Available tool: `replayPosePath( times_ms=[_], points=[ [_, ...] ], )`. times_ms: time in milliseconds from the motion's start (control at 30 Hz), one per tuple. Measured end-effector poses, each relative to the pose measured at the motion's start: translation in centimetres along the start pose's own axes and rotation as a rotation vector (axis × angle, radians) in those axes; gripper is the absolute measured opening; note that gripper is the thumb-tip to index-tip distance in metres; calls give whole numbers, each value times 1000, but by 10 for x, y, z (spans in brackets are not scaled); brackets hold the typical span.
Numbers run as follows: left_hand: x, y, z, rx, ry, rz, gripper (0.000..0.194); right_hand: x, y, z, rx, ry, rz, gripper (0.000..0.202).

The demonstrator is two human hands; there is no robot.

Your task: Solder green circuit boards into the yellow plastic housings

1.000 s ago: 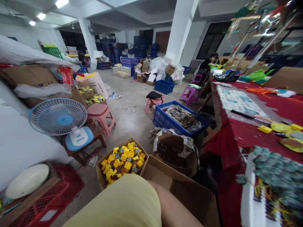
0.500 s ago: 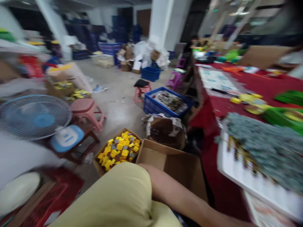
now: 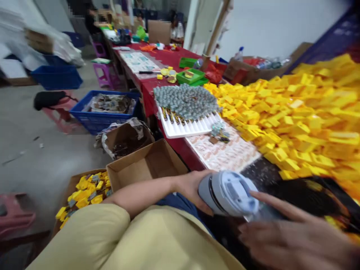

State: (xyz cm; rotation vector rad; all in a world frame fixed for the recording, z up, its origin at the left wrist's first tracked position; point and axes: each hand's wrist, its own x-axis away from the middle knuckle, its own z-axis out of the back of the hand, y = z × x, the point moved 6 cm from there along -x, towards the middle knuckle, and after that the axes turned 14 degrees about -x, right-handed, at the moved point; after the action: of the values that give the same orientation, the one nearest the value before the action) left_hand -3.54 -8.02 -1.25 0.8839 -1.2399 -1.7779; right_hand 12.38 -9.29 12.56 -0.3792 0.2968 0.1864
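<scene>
We find a grey lidded cup [image 3: 215, 197] at the lower centre of the frame, apparently tilted, its lid [image 3: 237, 191] facing right. Our left hand [image 3: 192, 189] is curled around the cup's side. Our right hand [image 3: 292, 234], lower right, extends its index finger to the lid's edge; the other fingers are blurred, and we cannot tell whether they pinch anything. We judge leakage the chief risk: should the lid be poorly seated and the cup hold liquid, which we cannot see, the tilt could spill it onto the dark surface [image 3: 257, 170] or our yellow clothing [image 3: 165, 238]. A splash could also reach the patterned sheet [image 3: 225, 155] and the grey parts [image 3: 187, 99] above it. We note a second hazard: one-sided pressure on the lid could twist the cup from the left hand. A wide right-hand swing could disturb the yellow parts [image 3: 303, 125] at right.
</scene>
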Motion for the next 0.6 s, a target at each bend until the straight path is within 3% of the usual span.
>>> replayPosePath(
  times_ms=[67, 167, 267, 333, 433, 500, 600],
  points=[
    [-6, -2, -1, -92, 83, 28, 120, -1, 8, 10, 107, 125, -217, 46],
    [-16, -1, -6, -206, 150, 84, 109, 1, 29, 6, 398, 90, -474, 84],
    [-22, -2, -18, -242, 111, 77, 106, 10, 41, -8, 382, -85, -654, 72],
    [-25, -3, -28, -238, 47, 34, 109, 12, 31, -12, 253, -145, -589, 67],
    [-31, -6, -39, -270, -18, 5, 104, 18, 16, -9, 107, -128, -567, 88],
    [-38, -6, -46, -326, -38, 8, 105, 29, 20, -10, 104, -118, -765, 103],
    [-50, -6, -60, -381, -106, 21, 106, 53, 28, -21, 139, -163, -1077, 83]
  ],
)
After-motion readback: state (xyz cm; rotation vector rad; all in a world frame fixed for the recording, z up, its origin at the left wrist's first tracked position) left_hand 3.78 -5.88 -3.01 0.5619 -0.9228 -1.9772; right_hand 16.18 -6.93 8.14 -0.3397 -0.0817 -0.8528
